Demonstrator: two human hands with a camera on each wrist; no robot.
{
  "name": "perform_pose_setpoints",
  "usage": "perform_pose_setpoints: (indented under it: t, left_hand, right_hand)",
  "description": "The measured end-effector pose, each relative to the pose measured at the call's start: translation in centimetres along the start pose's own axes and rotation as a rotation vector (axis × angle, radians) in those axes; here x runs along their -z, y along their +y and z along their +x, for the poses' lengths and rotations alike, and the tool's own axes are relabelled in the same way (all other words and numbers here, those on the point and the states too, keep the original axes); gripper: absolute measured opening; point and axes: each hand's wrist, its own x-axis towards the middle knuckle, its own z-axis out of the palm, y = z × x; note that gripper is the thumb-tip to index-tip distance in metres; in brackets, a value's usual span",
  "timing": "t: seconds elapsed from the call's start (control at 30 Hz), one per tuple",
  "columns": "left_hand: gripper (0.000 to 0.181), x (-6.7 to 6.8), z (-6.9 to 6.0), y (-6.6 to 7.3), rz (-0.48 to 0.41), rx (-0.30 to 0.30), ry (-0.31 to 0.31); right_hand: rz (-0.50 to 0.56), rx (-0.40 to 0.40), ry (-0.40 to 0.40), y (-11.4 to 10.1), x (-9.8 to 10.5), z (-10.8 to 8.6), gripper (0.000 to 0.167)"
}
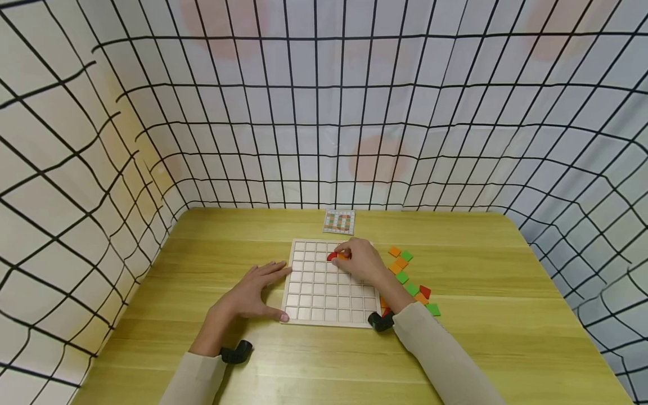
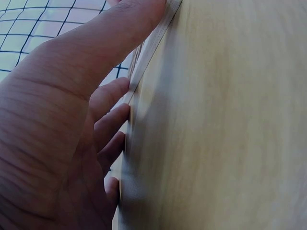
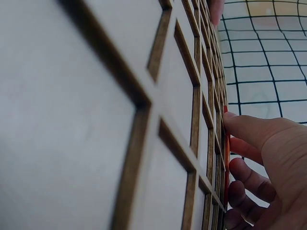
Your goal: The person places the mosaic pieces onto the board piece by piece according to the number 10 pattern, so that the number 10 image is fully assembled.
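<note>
A pale wooden grid board point(image 1: 319, 286) lies flat on the table. My left hand point(image 1: 250, 293) rests at its left side with fingers and thumb spread, fingertips touching the edge; the left wrist view shows the thumb point(image 2: 120, 33) against the rim. Over the upper part of the board, my right hand point(image 1: 360, 260) pinches a red tile point(image 1: 331, 256) between thumb and finger. Beside it, an orange tile point(image 1: 342, 256) shows partly under the fingers. In the right wrist view the thumb presses the red tile point(image 3: 226, 109) at the grid; the finger behind is partly hidden.
Loose orange, green and red tiles lie right of the board, among them a green tile point(image 1: 432, 309) and a red one point(image 1: 425, 291). A small patterned card point(image 1: 339, 221) lies behind the board. Black netting point(image 1: 316, 124) over white cloth surrounds the table point(image 1: 481, 315).
</note>
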Motion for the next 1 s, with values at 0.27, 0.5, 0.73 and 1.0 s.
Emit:
perform_pose_setpoints:
  t: [0.27, 0.5, 0.73, 1.0]
  left_hand:
    - [0.114, 0.0, 0.0, 0.1, -0.001, 0.001, 0.001]
    - [0.114, 0.0, -0.1, 0.2, -0.005, 0.003, 0.001]
    - [0.115, -0.1, 0.0, 0.2, 0.000, 0.006, -0.004]
    - [0.115, 0.0, 0.0, 0.3, 0.000, 0.015, -0.002]
  right_hand:
    - [0.015, -0.003, -0.009, -0.1, 0.2, -0.1, 0.030]
    - [0.054, 0.012, 0.013, 0.4, 0.6, -0.6, 0.031]
    - [0.087, -0.006, 0.020, 1.1, 1.6, -1.6, 0.027]
    - [0.090, -0.008, 0.028, 3.1, 3.4, -3.2, 0.025]
